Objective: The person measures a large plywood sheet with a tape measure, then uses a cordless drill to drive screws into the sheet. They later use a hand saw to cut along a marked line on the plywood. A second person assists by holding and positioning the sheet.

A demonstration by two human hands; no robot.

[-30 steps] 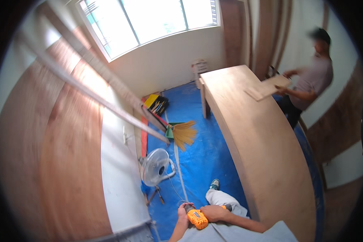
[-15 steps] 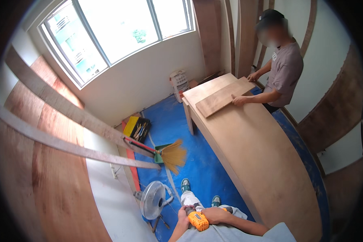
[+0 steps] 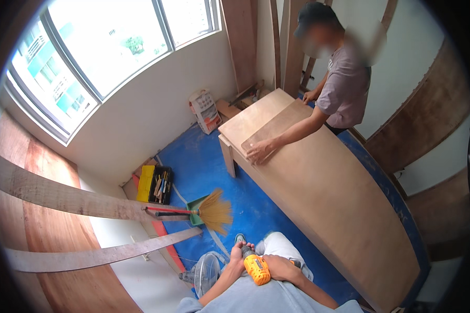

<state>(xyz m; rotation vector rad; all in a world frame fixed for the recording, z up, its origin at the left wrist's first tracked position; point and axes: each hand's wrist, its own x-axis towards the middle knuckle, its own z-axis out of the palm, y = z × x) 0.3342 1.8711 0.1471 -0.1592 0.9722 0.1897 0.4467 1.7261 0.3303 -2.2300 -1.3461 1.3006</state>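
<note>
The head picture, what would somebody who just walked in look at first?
Probably the big pale wooden table, which stretches across the right half, with another person standing at its far end. Next might come the bright orange drill at the bottom middle, held by the left grip and the right grip. The wide, glaring window at the top left would catch the eye too.
</note>
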